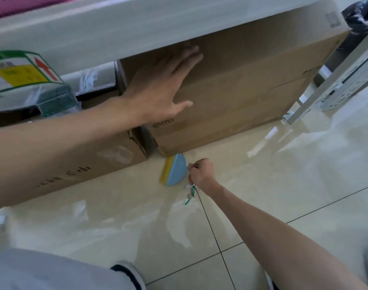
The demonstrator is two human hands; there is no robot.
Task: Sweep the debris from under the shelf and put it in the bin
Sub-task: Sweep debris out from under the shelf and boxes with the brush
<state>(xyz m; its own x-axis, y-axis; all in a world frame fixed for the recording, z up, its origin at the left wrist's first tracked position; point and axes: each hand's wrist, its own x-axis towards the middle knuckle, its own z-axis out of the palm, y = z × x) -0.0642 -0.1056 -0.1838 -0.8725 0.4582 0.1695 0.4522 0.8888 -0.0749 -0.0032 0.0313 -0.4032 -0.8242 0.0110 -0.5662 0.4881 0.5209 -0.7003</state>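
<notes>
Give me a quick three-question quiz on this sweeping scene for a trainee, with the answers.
1. True or false: the left hand lies flat against the large cardboard box.
2. What does the right hand hold? A) a blue brush with yellow bristles; B) a red dustpan; C) a mop.
3. Fill in: the green-and-white scraps lie on the tiled ____, close to the right hand.
Key: 1 true; 2 A; 3 floor.
</notes>
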